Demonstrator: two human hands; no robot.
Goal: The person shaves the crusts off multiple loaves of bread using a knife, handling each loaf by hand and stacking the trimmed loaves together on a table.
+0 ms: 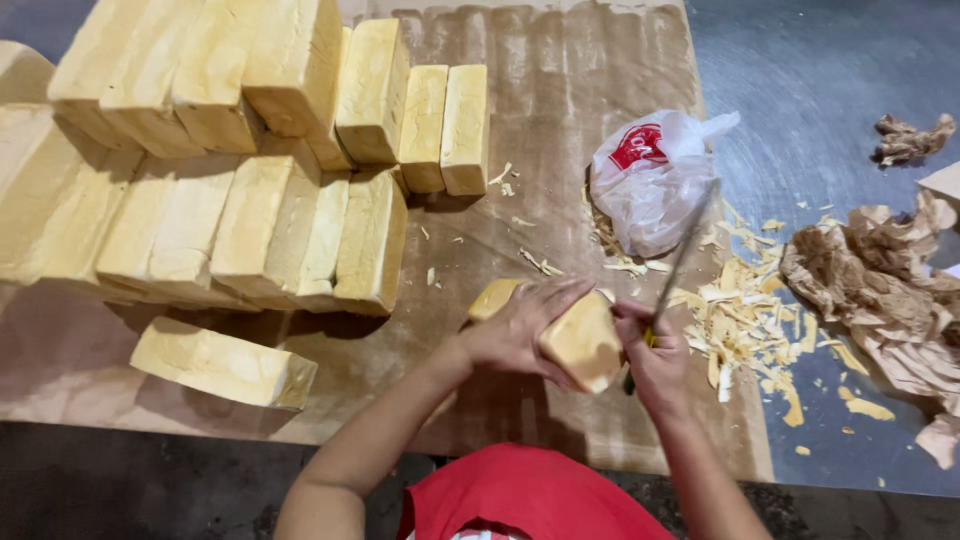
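1. Left hand [515,330] clamped around a pale loaf [580,340], held above brown paper [560,150].
2. Right hand [655,355] closed on a knife [680,260] — blade angled upward.
3. Steel table [830,70] — crust trimmings [745,320], white plastic bag [650,180]; stacked loaves [230,150] at left.

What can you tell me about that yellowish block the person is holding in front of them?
The block is a pale yellow, loaf-shaped bar with a slightly darker, crust-like outside and a squarish end face turned toward the camera. It looks like bread or cake, though I cannot tell which. It is held tilted above the brown paper. The left hand wraps over its top and side; the right hand, gripping a knife, touches its right edge. Matching shavings lie to the right.
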